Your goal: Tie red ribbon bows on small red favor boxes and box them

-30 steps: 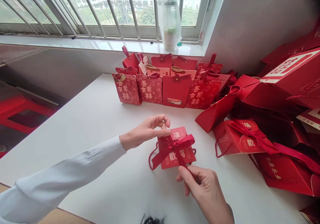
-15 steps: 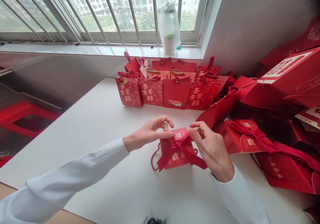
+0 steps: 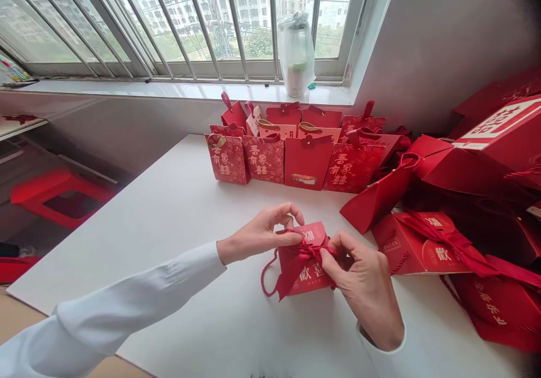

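Note:
A small red gift box [image 3: 311,281] with pale Chinese characters stands on the white table in front of me. Around it runs a red satin ribbon [image 3: 291,274], knotted in a bow at the front of the lid. My left hand [image 3: 273,227] pinches the bow's left loop between thumb and fingers. On the other side, my right hand [image 3: 366,288] grips the right part of the bow, its thumb and forefinger closed near the knot. Those fingers partly hide the ribbon's right side. A twisted red cord handle [image 3: 265,279] hangs at the box's left.
Rows of red gift bags [image 3: 265,161] stand at the table's back edge. To the right lie a ribboned red box [image 3: 412,248] and a heap of other red boxes [image 3: 494,305]. A bagged cup [image 3: 297,65] sits on the windowsill; a red stool [image 3: 59,195] is at left.
My right hand has come down from beside the lid and closed on the bow's right part. My left fingers have closed on the left loop. The view has shifted slightly.

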Available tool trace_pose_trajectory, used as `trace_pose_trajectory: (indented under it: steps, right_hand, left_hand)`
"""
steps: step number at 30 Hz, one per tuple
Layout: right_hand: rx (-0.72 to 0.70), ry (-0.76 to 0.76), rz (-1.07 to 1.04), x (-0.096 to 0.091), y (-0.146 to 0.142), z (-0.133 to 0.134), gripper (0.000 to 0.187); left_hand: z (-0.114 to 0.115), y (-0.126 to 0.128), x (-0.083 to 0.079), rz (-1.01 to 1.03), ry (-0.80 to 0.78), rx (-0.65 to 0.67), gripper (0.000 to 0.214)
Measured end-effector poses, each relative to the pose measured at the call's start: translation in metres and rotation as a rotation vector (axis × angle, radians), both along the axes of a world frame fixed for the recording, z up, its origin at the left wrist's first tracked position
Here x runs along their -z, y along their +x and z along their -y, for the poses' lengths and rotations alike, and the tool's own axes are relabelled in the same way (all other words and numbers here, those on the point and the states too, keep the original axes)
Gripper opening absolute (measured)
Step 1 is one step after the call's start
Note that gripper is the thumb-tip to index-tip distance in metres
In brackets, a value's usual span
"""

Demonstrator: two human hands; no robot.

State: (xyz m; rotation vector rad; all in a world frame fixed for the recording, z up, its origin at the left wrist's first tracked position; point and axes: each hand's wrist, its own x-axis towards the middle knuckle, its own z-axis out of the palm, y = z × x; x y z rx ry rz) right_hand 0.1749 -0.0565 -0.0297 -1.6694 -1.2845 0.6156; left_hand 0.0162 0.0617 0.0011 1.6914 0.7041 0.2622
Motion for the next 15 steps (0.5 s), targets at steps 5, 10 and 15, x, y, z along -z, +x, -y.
trace_pose_trajectory:
  steps: [5,10,15]
  right_hand:
    - [0.023,0.07,0.114,0.004,-0.006,0.007,0.02]
    - [0.046,0.101,0.147,0.007,-0.009,0.013,0.018]
    - [0.063,0.111,0.151,0.006,-0.011,0.016,0.019]
  left_hand:
    - [0.003,0.001,-0.004,-0.058,0.103,0.024,0.013]
    - [0.002,0.0,-0.006,-0.088,0.171,0.059,0.014]
    - [0.001,-0.002,-0.009,-0.109,0.297,0.138,0.012]
